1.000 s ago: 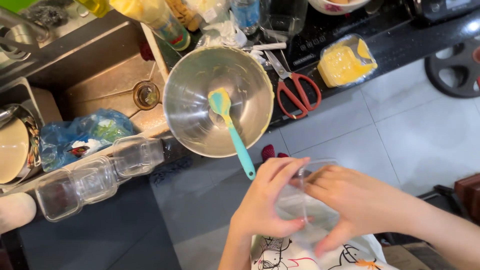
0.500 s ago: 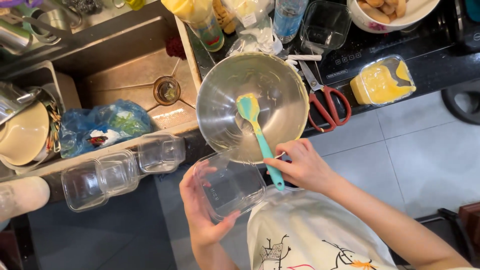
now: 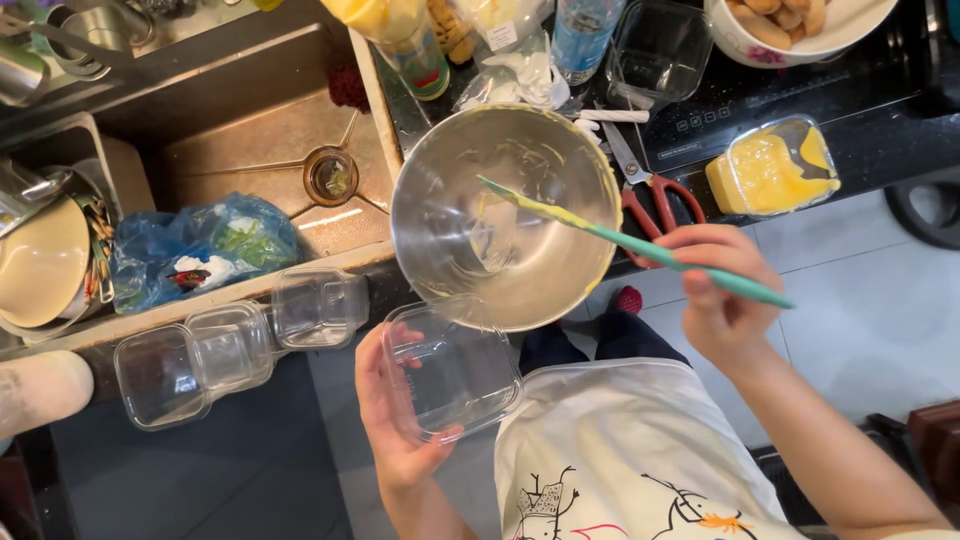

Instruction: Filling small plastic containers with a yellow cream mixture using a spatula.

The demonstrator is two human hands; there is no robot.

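My left hand (image 3: 392,410) holds an empty clear plastic container (image 3: 452,368) just under the near rim of a large steel mixing bowl (image 3: 500,210). The bowl stands on the counter edge and is smeared with yellow batter. My right hand (image 3: 718,295) grips the handle of a teal spatula (image 3: 640,243), whose batter-coated blade reaches over the bowl, lifted off its bottom.
Three empty clear containers (image 3: 230,345) sit on the sink's front ledge. The sink (image 3: 260,160) holds a blue plastic bag (image 3: 200,245). Red-handled scissors (image 3: 650,190), a filled container of yellow batter (image 3: 775,165), bottles and a bowl of biscuits (image 3: 800,20) crowd the dark counter.
My right hand took the spatula handle and lifted it out of the bowl. My left hand kept the clear container and brought it up to the bowl's rim.
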